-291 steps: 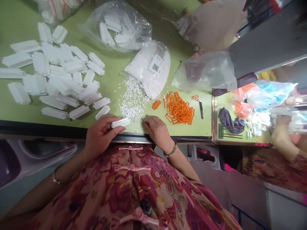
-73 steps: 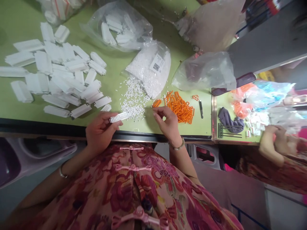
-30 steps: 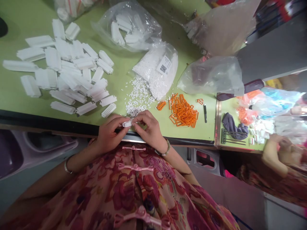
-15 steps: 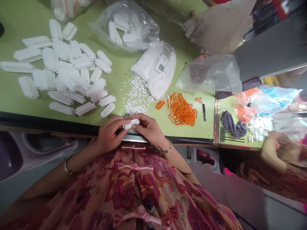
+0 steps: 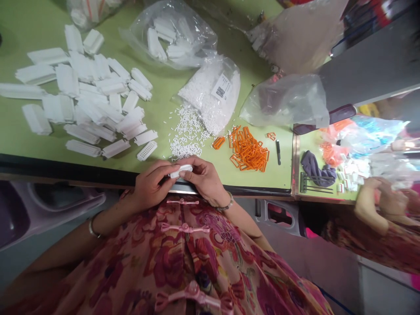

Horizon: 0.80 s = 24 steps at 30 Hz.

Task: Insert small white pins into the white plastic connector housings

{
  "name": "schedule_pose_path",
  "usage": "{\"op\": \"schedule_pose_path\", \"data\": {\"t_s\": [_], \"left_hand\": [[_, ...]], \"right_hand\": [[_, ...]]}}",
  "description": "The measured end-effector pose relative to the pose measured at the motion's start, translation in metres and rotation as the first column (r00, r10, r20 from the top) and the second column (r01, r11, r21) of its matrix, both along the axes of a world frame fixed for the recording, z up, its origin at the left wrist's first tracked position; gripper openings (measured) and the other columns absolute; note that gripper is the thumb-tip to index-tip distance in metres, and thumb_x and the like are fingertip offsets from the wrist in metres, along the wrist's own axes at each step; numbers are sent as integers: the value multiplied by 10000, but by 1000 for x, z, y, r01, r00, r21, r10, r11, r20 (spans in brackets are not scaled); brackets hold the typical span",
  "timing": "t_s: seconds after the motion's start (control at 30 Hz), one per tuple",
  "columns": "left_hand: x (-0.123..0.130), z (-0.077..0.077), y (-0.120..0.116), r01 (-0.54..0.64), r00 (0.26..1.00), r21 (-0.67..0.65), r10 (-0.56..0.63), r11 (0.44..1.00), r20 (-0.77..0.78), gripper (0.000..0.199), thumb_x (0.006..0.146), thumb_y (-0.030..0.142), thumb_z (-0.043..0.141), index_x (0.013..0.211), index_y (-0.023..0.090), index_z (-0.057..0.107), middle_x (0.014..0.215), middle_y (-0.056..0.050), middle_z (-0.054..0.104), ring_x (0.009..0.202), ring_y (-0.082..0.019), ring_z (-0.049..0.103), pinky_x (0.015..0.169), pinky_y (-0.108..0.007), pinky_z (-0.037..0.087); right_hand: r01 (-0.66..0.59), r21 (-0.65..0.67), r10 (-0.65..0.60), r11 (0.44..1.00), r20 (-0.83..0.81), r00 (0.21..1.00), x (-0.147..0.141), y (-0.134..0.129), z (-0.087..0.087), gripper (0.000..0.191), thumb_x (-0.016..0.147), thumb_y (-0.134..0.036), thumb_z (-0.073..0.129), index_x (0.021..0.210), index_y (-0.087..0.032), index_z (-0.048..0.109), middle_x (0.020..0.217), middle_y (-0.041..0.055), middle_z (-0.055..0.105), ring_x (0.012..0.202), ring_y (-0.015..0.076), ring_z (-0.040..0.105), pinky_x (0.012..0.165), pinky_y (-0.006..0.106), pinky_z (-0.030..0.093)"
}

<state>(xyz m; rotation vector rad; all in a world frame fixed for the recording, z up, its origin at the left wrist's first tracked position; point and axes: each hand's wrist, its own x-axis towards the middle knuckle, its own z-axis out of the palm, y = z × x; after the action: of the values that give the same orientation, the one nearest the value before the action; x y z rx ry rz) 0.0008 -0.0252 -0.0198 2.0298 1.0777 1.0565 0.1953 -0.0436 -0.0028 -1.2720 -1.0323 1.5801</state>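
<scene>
Just over the table's front edge, a small white plastic piece (image 5: 180, 170) is pinched between both hands. My left hand (image 5: 153, 181) closes on its left end, thumb and index finger together. My right hand (image 5: 205, 178) grips its right end, with the fingers behind and the thumb in front. Beyond the hands lies a scatter of tiny white pegs (image 5: 187, 138), spilling from a clear bag (image 5: 210, 94) with a QR label. A white piece with rows of holes (image 5: 147, 151) rests to the left of them. Fingers hide parts of the held piece.
Many white plastic pieces (image 5: 95, 96) are heaped at the left. A bag of more pieces (image 5: 167, 37) lies behind. Orange frames (image 5: 249, 151) are piled at the right, beside a dark knife-like tool (image 5: 278, 152). A co-worker's hands (image 5: 387, 197) are at the far right.
The white piece has turned slightly in the fingers and my right thumb has shifted a little. The co-worker's hands have moved. Everything else stays nearly as it was.
</scene>
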Motion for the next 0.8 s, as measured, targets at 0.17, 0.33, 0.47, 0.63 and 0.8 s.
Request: {"op": "schedule_pose_path", "data": {"t_s": [0.17, 0.33, 0.47, 0.63, 0.8], "left_hand": [[1, 0, 0, -67, 996, -32, 69, 997, 59, 145, 983, 274, 706, 1073, 229, 811, 1009, -47, 832, 851, -186, 787, 795, -283, 647], [1, -7, 3, -213, 903, -302, 305, 929, 302, 169, 907, 302, 805, 1060, 235, 781, 997, -16, 808, 627, -118, 716, 568, -229, 592], [3, -6, 3, -193, 866, -365, 333, 911, 373, 163, 880, 260, 828, 1036, 240, 788, 998, -17, 803, 610, -112, 728, 526, -212, 584], [5, -3, 3, -193, 914, -232, 261, 953, 310, 173, 902, 206, 815, 1069, 241, 788, 1034, -20, 785, 647, -109, 722, 588, -230, 616], [2, -6, 3, -178, 953, -165, 211, 970, 215, 166, 934, 234, 797, 1100, 223, 795, 1034, -24, 757, 716, -119, 715, 638, -227, 607]], "right_hand": [[-105, 123, 88, 987, 137, 987, 15, 13, 10, 377, 892, -547, 867, 1138, -276, 777, 1096, 38, 729, 983, 191, 693, 922, 358, 603], [-122, 354, -122, 927, 594, 795, 65, 16, 23, 116, 1017, -336, 728, 1096, -258, 760, 964, 35, 731, 848, 179, 665, 803, 342, 577], [-354, 376, -32, 856, 723, 690, 63, -1, 11, 126, 1058, -235, 644, 1010, -217, 760, 939, 68, 771, 888, 203, 705, 841, 351, 585], [-405, 293, -70, 866, 873, 483, 27, -6, -6, 173, 1090, -281, 636, 1014, -187, 760, 1009, 144, 783, 939, 256, 712, 875, 384, 580], [-399, 244, 0, 884, 852, 523, 24, 6, 4, 136, 1013, -174, 668, 891, -200, 723, 869, 62, 736, 802, 187, 658, 790, 313, 545]]}}
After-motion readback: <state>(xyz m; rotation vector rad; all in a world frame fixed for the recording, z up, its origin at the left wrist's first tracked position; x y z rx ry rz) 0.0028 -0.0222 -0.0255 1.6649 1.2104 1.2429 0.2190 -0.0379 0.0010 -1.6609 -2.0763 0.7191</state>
